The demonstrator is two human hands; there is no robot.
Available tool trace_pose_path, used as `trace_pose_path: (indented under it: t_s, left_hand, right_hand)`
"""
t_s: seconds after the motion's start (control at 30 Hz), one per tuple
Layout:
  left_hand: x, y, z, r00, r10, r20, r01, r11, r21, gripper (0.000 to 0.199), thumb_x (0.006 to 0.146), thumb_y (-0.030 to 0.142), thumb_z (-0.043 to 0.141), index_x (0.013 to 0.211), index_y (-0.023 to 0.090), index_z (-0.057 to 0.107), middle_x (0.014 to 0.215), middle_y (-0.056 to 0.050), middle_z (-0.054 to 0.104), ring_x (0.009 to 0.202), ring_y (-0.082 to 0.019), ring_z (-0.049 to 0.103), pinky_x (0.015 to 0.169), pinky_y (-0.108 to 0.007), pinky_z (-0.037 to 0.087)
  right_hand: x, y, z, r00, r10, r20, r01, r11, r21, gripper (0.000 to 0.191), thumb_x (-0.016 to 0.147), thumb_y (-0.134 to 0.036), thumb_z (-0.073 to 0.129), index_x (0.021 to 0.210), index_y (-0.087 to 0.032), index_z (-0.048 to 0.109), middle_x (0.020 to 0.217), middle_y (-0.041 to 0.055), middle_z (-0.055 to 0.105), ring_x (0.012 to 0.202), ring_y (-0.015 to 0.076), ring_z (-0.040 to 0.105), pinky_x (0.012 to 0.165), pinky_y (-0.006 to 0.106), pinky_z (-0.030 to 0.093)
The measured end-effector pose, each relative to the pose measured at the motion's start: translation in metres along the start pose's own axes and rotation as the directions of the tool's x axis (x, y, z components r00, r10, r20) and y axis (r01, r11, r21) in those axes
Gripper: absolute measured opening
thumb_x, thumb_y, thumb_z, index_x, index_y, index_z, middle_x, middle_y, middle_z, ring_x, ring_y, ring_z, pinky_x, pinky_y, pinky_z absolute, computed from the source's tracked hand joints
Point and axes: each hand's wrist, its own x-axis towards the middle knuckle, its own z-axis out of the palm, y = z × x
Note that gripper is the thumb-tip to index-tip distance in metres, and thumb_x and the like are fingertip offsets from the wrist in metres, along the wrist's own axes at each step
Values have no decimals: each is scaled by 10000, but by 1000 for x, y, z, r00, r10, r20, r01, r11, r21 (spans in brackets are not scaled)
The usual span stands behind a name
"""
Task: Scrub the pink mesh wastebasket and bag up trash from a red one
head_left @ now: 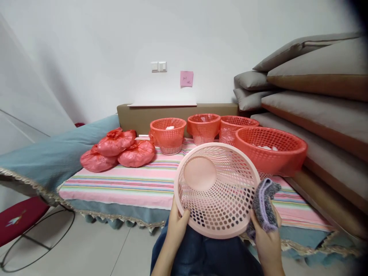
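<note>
A pale pink perforated plastic basket (200, 173) is tilted toward me above my lap, its inside and solid round bottom showing. My left hand (176, 223) grips its lower left rim, thumb inside the wall. In my right hand (268, 238) is a folded grey fuzzy cloth (263, 205) with purple edging, held against the basket's right rim. Beyond the basket stand several similar pink baskets lined with red plastic bags, among them the front right basket (270, 153) and the left one (169, 140). Small white pieces show inside these two.
Three filled red plastic bags (116, 143) are piled on the pink striped cloth (115, 191) covering the sofa seat. Grey-brown cushions (316, 76) are stacked high on the right. At lower left stands a red stool (23, 218). A pink note (186, 79) is on the wall.
</note>
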Motion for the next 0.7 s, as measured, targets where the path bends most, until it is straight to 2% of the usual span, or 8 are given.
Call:
trace_pose_path:
  t_s: [0.1, 0.17, 0.23, 0.33, 0.43, 0.57, 0.63, 0.7]
  left_hand:
    - [2, 6, 2, 998, 11, 63, -11, 1000, 7, 765, 814, 268, 592, 1525, 168, 328, 1595, -143, 350, 1484, -281, 301, 1222, -432, 238]
    - [4, 13, 2, 993, 31, 112, -37, 998, 50, 764, 792, 233, 584, 1513, 159, 344, 1585, -148, 366, 1482, -280, 306, 1220, -440, 240]
    - [6, 19, 2, 987, 50, 153, -67, 992, 111, 758, 768, 195, 569, 1498, 159, 367, 1567, -150, 397, 1473, -279, 327, 1220, -453, 237]
    - [11, 22, 4, 972, 81, 219, -123, 975, 186, 738, 758, 171, 545, 1480, 162, 393, 1537, -156, 439, 1449, -287, 371, 1203, -476, 268]
    - [15, 20, 7, 959, 93, 269, -157, 961, 226, 728, 768, 167, 532, 1482, 171, 391, 1508, -165, 473, 1416, -294, 419, 1176, -492, 312]
    - [20, 13, 9, 974, 82, 211, -132, 963, 236, 729, 778, 213, 549, 1485, 178, 375, 1528, -162, 449, 1430, -288, 400, 1192, -487, 279]
    - [21, 10, 7, 983, 73, 171, -112, 966, 232, 721, 776, 241, 565, 1472, 170, 390, 1522, -162, 457, 1430, -288, 400, 1193, -476, 279]
    - [21, 6, 4, 987, 75, 143, -107, 967, 232, 694, 771, 259, 581, 1443, 175, 431, 1491, -153, 497, 1411, -290, 428, 1187, -472, 288]
  right_hand:
    - [-1, 4, 3, 995, -94, 37, 98, 988, -117, 703, 855, -446, 624, 1495, -243, 416, 1630, 99, 188, 1481, 328, 253, 1221, 513, 172]
    - [-1, 12, 1, 984, -155, 86, 169, 966, -197, 700, 853, -421, 614, 1501, -252, 411, 1653, 89, 113, 1511, 333, 162, 1219, 517, 160]
    - [3, 20, -4, 976, -180, 122, 207, 941, -267, 693, 847, -398, 606, 1498, -249, 420, 1662, 83, 58, 1516, 341, 134, 1214, 526, 171]
    - [19, 21, -9, 972, -178, 156, 222, 911, -346, 655, 852, -357, 569, 1485, -249, 441, 1669, 61, -5, 1521, 343, 103, 1211, 536, 183]
    - [47, 7, -8, 959, -203, 196, 267, 879, -396, 644, 846, -278, 538, 1483, -267, 443, 1673, 39, 0, 1526, 322, 85, 1217, 537, 167]
    - [79, -16, -2, 906, -327, 271, 415, 813, -409, 748, 766, -111, 483, 1481, -321, 435, 1673, -6, 64, 1524, 296, 107, 1216, 564, 154]
    - [83, -17, 2, 887, -364, 283, 456, 786, -418, 790, 741, -78, 477, 1484, -340, 426, 1673, -17, 58, 1521, 304, 111, 1207, 583, 167]
    - [75, -9, 7, 893, -353, 278, 443, 793, -417, 807, 747, -70, 486, 1500, -346, 394, 1675, -6, 31, 1520, 313, 120, 1198, 592, 187]
